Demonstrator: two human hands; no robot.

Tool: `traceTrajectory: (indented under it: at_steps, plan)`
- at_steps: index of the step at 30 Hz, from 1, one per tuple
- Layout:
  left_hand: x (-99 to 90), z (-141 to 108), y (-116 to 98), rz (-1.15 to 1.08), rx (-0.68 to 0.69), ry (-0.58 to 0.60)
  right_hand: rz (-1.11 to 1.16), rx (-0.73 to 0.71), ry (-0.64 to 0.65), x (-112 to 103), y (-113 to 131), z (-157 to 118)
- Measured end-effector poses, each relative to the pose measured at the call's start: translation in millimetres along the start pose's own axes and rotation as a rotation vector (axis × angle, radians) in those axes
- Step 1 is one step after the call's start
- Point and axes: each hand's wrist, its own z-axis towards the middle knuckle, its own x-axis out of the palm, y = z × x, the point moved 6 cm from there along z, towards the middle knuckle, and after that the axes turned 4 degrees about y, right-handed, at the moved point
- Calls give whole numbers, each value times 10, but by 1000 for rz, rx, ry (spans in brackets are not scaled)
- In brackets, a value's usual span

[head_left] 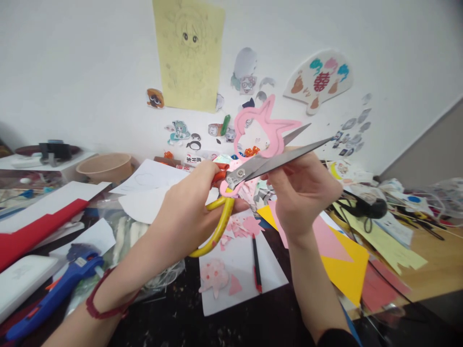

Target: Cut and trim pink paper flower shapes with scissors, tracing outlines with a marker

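My left hand [184,205] is closed round the yellow and orange handles of large scissors [241,172]. Their blades are parted and point to the upper right. A pink cut-out [277,140] with a curved outline and pointed tips shows behind and above the blades, with an opening in its middle. My right hand [304,193] has its fingers curled at the lower blade, beside the pink piece; the blade and fingers hide the exact grip. Below lies a white sheet [231,294] with a pink spotted shape [213,277] and a red and black pen [256,265].
A blue glue gun [54,289] and a red strip [39,231] lie at the left, before a round wooden bowl [104,166]. Yellow card [347,260] and red paper [381,284] lie at the right. Stickers and a yellow drawing [190,58] cover the wall behind.
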Motion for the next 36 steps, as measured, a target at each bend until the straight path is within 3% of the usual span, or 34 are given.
traceTrajectory:
  at_steps: [8,20,25,31,36]
  plan:
    - [12,-6,-10,-29,12,-6,-52,-156,-72,-8,33,-1]
    - [23,-14,-10,-47,16,-14,-8,-183,-140,16,21,-5]
    - [-9,-12,4,49,9,-62,22,-118,-83,8,-40,5]
    - [-65,-14,4,192,124,-137,120,20,34,-27,-132,73]
    - [-97,-26,-6,276,130,-164,165,54,89,-30,-121,93]
